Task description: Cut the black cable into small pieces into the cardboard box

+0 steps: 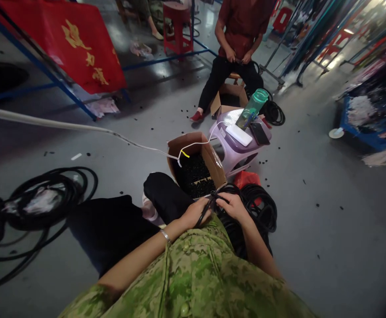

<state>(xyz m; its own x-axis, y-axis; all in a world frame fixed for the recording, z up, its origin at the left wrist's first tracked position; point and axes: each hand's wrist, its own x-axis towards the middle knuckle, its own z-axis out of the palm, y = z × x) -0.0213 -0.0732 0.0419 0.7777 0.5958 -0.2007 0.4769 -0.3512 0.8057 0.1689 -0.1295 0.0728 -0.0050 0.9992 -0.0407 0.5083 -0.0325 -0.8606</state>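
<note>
Close to my lap, my left hand (196,213) is closed around a black cord (203,215), whose end hangs below the fingers. My right hand (233,206) meets it from the right, its fingers pinched on the same black cord. Just beyond both hands stands an open cardboard box (217,164) with many small black pieces (193,170) inside. Thick coils of black cord (262,203) lie beside and under my right forearm, next to a red plastic bag (246,178). The exact place where the fingertips meet is too small to make out.
A purple stool (234,152) holds a green bottle (254,106), a white power bank (239,134) and a dark phone (259,134). A white cable (113,132) crosses to the box. More black coils (47,198) lie left. Another person (242,31) sits ahead.
</note>
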